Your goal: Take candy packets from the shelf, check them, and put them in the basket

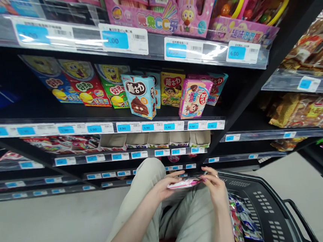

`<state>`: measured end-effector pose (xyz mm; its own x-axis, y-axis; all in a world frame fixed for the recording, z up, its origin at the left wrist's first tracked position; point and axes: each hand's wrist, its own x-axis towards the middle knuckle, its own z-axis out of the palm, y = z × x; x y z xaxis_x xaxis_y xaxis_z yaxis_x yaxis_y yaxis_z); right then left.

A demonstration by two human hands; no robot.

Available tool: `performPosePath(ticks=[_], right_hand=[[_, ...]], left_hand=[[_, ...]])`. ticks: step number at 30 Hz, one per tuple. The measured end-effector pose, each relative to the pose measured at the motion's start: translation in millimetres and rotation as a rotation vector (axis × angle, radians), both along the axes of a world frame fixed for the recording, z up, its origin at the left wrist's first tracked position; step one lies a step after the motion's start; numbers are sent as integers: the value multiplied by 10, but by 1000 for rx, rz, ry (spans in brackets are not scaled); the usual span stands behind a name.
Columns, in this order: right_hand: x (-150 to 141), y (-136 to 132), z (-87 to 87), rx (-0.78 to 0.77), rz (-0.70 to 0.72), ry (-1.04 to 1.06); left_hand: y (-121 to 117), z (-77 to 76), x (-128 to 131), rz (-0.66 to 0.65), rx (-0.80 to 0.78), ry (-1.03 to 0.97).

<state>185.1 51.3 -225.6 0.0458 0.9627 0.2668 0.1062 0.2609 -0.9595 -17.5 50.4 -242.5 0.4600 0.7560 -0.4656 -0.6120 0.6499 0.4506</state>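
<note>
Between my two hands, above my knees, lies a small pink and white snack packet (184,183). My left hand (167,184) pinches its left end, with the thumb and fingers on either side. At the other end my right hand (212,180) grips the packet's right edge between thumb and fingertips. The packet is held nearly flat, so its printed face is hard to read. To the right of my right forearm stands a dark basket (266,198) with several shiny snack packets (245,217) inside.
Shelves rise in front of me. Small snack boxes, a light blue box (140,96) and a pink box (195,97) among them, stand on one shelf. Below are open cardboard trays (159,139). Bagged bread (304,110) fills the right shelves. Grey floor (52,228) lies to the left.
</note>
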Motion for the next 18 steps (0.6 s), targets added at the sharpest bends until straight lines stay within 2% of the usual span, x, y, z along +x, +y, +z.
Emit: performPosePath(ticks=[2,4,6,9,11,13,15,18], right_hand=[[12,-33,70,17,75,-114],[13,-54,108,20,119,-132],[-1,-65,118,1,140,-59],[-41,-68,106,-114,140,180],[-63,-59,80,-242,116,367],[-70,-41,27,-361,66,450],[-66,-16,-48,-437,33,409],[-54,18,-163,-473,30,313]], left_hand=[[9,-43,6,9,-30,16],[25,-57,-7,-22,-67,8],[41,-49,-22,-39,-80,6],[57,-16,-22,-8,-73,4],[60,10,-9,75,-15,8],[58,35,5,172,81,41],[53,50,17,222,188,93],[53,42,39,234,309,175]])
